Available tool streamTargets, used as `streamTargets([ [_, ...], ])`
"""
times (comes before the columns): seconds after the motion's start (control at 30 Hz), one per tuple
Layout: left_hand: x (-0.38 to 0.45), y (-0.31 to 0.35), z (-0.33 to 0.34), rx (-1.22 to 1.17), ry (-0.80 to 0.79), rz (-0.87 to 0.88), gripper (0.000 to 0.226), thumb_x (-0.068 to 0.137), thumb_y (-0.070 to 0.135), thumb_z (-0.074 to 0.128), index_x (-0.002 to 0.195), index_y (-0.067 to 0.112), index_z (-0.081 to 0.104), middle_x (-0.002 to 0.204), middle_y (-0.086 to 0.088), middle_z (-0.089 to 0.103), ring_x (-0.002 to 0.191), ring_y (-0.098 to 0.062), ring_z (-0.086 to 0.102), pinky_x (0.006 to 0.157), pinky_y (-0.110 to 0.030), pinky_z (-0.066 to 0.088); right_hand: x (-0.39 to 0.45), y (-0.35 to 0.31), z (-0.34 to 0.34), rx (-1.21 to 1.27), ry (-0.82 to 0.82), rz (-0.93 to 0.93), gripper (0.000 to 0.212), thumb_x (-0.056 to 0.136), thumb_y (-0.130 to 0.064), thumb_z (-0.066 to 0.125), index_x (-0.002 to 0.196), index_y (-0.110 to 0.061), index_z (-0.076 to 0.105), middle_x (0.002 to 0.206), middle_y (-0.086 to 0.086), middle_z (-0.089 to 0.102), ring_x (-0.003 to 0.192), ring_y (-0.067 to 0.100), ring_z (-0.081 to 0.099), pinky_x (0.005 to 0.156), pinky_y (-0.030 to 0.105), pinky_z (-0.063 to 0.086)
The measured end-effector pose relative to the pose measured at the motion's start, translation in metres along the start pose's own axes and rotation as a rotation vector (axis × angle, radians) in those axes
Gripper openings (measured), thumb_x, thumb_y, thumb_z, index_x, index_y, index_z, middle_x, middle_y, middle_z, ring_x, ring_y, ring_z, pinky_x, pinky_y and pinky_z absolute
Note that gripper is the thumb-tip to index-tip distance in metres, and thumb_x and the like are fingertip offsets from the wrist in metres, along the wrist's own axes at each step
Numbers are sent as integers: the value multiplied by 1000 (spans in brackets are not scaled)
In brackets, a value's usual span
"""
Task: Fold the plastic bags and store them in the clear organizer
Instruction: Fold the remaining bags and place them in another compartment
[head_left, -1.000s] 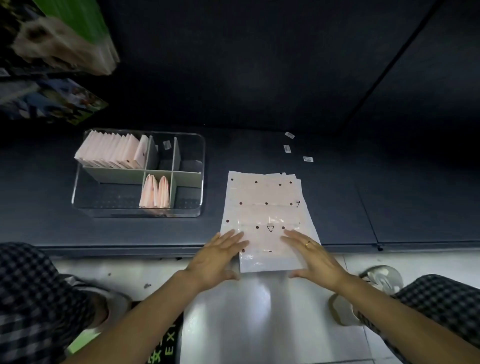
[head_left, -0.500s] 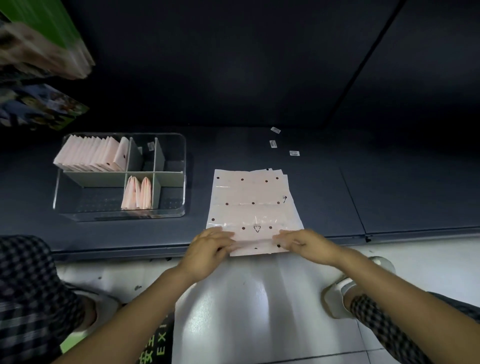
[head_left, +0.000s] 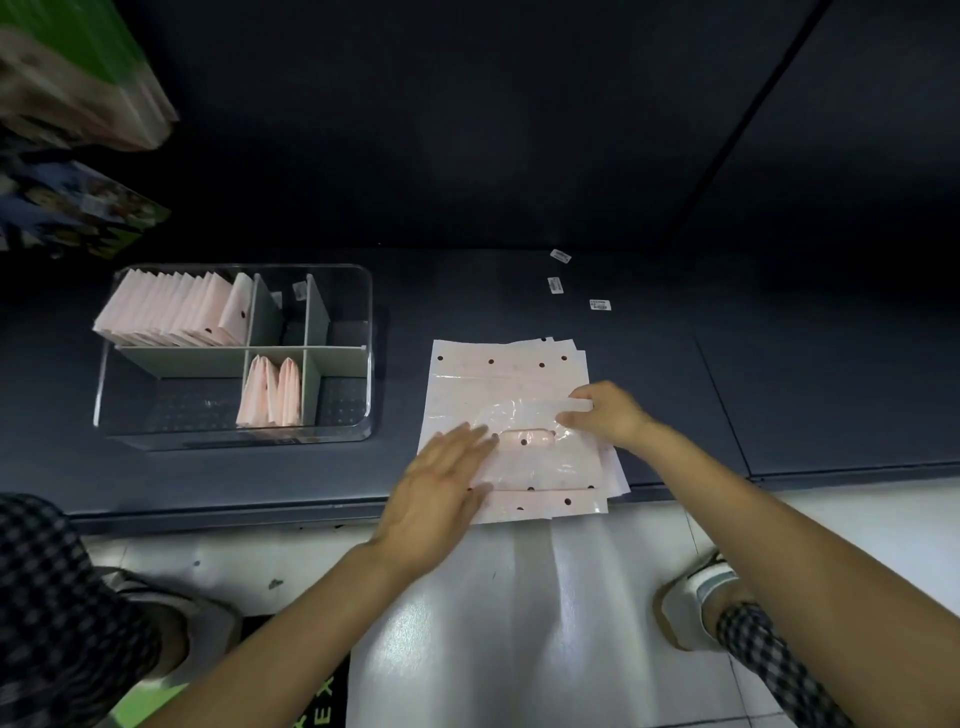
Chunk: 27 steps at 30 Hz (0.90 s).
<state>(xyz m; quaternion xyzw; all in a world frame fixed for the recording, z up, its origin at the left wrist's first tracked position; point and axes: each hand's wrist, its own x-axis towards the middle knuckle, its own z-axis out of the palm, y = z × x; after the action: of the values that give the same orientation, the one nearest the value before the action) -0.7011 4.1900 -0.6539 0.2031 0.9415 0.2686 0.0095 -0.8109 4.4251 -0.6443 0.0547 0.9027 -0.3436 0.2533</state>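
Plastic bags (head_left: 511, 384) at the shelf's (head_left: 208, 478) front edge: top bag's near end now folded over, right hand (head_left: 605, 415) pinching it, left hand (head_left: 441, 488) fingers spread flat—first fold underway.

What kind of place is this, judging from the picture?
Probably a shop or stockroom: dark metal shelving with small barcode labels on it, packaged goods on a shelf at upper left, and a tiled floor.

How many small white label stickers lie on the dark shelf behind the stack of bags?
3. One sticker lies farthest back, a second just in front of it, and a third to their right. Others may be hidden in the dark.
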Motion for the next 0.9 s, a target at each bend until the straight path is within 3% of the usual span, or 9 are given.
streamTargets([
  [0.13,-15,-5,28,209,-237,81,60,101,39,32,151,17,8,157,4,-5,145,-16,-10,113,-34,-19,9,8,10,-7,81,63,33,84,-23,69,111,-6,64,107,2,58,101,22,55,72,24,43],
  [0.27,-23,-12,40,326,-353,76,68,100,48,25,149,19,-13,154,4,-22,141,-16,-23,110,-38,-23,-3,7,19,-277,253,50,34,86,-29,65,117,-16,58,123,6,54,116,26,46,91,32,41],
  [0.37,-23,-15,44,374,-391,82,71,98,52,23,148,21,-17,153,1,-26,138,-17,-28,112,-39,-22,-33,-2,39,-493,445,-143,39,91,-31,57,127,-16,53,133,7,48,119,28,42,98,35,32],
  [0.47,-22,-16,46,414,-417,84,70,98,55,22,148,23,-16,151,0,-29,138,-19,-29,113,-40,-20,-68,-1,75,-598,388,-573,42,88,-26,64,124,-5,59,132,11,57,121,28,55,101,41,42],
  [0.53,-21,-14,46,426,-435,76,70,97,56,20,149,21,-12,149,-1,-29,135,-19,-31,111,-41,-22,-85,9,97,-721,225,-717,52,92,-37,51,131,-4,53,139,11,50,128,26,49,104,47,41],
  [0.63,-19,-14,44,443,-450,78,70,97,57,17,147,21,-17,150,-1,-31,135,-18,-33,112,-40,-21,-90,30,105,-828,87,-620,66,96,-50,22,144,-6,33,153,7,28,141,22,27,115,43,25],
  [0.73,-22,-18,38,457,-448,105,70,97,56,17,143,23,-25,150,0,-33,135,-16,-32,115,-38,-17,-88,54,86,-875,51,-508,70,95,-53,14,149,-8,18,157,4,9,145,21,10,118,36,0],
  [0.83,-30,-33,27,463,-447,131,70,97,57,16,142,24,-26,151,2,-31,138,-15,-29,115,-38,-17,-96,77,61,-906,51,-440,72,94,-55,15,148,-9,21,156,3,12,144,22,13,115,36,-2],
  [0.9,-36,-46,19,455,-436,130,70,97,58,17,142,27,-26,152,4,-30,139,-17,-28,114,-38,-19,-103,82,47,-938,71,-425,70,94,-54,18,144,-8,35,152,5,28,140,22,28,114,37,3],
])
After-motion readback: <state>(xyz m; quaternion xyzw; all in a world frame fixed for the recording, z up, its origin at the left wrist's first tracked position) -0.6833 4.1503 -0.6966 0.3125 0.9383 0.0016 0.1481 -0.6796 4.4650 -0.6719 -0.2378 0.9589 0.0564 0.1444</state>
